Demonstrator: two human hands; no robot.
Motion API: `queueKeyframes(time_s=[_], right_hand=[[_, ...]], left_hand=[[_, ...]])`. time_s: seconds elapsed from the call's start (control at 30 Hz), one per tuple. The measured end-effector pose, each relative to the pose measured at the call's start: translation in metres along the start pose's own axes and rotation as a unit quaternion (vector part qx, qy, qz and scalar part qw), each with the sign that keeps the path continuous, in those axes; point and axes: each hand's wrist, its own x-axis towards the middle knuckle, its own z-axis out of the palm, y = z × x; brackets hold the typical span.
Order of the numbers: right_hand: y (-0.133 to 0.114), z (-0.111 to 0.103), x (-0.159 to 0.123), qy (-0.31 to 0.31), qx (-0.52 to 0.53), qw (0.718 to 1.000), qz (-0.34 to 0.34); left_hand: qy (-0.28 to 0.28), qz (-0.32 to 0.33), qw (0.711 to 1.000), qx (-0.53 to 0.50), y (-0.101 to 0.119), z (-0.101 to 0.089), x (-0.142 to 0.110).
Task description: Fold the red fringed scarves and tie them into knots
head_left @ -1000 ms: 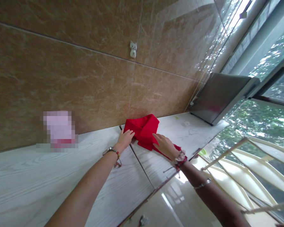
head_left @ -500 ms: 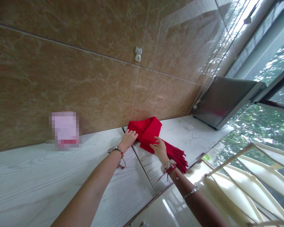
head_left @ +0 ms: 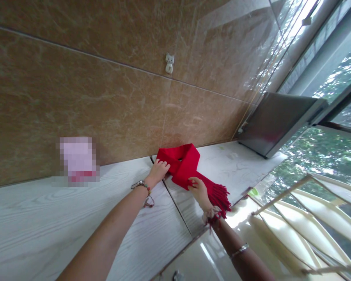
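Observation:
A red scarf [head_left: 187,168] with a fringed end lies on the white wood-grain counter, its length bent into a loop that crosses over itself. My left hand [head_left: 159,171] is closed on the loop's left side, fingers over the cloth. Lower down, my right hand [head_left: 199,191] pinches the scarf's near edge, just left of the fringe. The fringe spreads toward the counter's front edge, partly behind my right wrist.
Brown marbled tiles [head_left: 111,105] rise behind the counter [head_left: 61,226], bearing a small white cat-shaped hook [head_left: 169,63]. A blurred pink item [head_left: 77,158] stands left. A dark metal panel [head_left: 276,121] stands at the far right, above a cream rack [head_left: 298,222].
My right hand has moved slightly down and drawn its fingers together at the scarf's near edge. A small gap has opened in the loop. The left hand keeps its place.

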Motion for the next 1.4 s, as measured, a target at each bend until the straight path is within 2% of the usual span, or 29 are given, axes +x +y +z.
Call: queueKeyframes(time_s=[0.1, 0.17, 0.27, 0.37, 0.47, 0.57, 0.67, 0.8, 0.87, 0.97, 1.03, 1.13, 1.27, 1.4], right_hand=[[-0.003, 0.003, -0.003, -0.002, -0.002, 1.0, -0.013], [-0.005, -0.001, -0.003, -0.006, -0.003, 1.0, -0.028], [-0.006, -0.011, -0.003, -0.001, -0.01, 0.999, -0.045], [-0.003, -0.026, -0.005, 0.006, -0.101, 0.992, -0.079], [0.004, -0.042, -0.013, -0.017, -0.265, 0.957, -0.117], [0.011, -0.058, -0.017, -0.079, -0.368, 0.915, -0.145], [0.017, -0.072, -0.015, -0.139, -0.371, 0.895, -0.205], [0.027, -0.082, -0.014, -0.142, -0.374, 0.88, -0.257], [0.033, -0.081, -0.016, -0.147, -0.387, 0.876, -0.246], [0.032, -0.078, -0.016, -0.134, -0.382, 0.893, -0.198], [0.021, -0.076, -0.01, -0.098, -0.363, 0.91, -0.173], [-0.006, -0.068, 0.003, -0.06, -0.338, 0.921, -0.183], [-0.033, -0.041, 0.013, -0.113, -0.35, 0.902, -0.226], [-0.027, -0.021, 0.009, -0.154, -0.366, 0.895, -0.202]], left_hand=[[-0.001, 0.024, 1.0, -0.015, 0.003, 0.0, -0.003], [0.005, 0.034, 0.997, -0.067, 0.009, -0.001, -0.003], [0.018, -0.006, 0.979, -0.204, 0.025, -0.001, -0.002], [0.015, -0.054, 0.962, -0.266, 0.04, -0.001, -0.001], [0.006, -0.073, 0.958, -0.279, 0.043, 0.0, -0.001], [-0.001, -0.069, 0.958, -0.278, 0.039, 0.001, 0.0], [-0.01, -0.064, 0.962, -0.267, 0.034, 0.002, 0.0], [-0.016, -0.057, 0.969, -0.238, 0.033, 0.004, -0.006], [-0.013, -0.043, 0.981, -0.188, 0.036, 0.006, -0.013], [-0.013, -0.007, 0.994, -0.105, 0.041, 0.011, -0.024], [-0.021, 0.022, 0.996, -0.087, 0.044, 0.014, -0.029], [-0.047, 0.034, 0.994, -0.089, 0.045, 0.015, -0.032], [-0.077, 0.001, 0.991, -0.111, 0.045, 0.014, -0.034], [-0.073, -0.029, 0.99, -0.114, 0.041, 0.009, -0.043]])
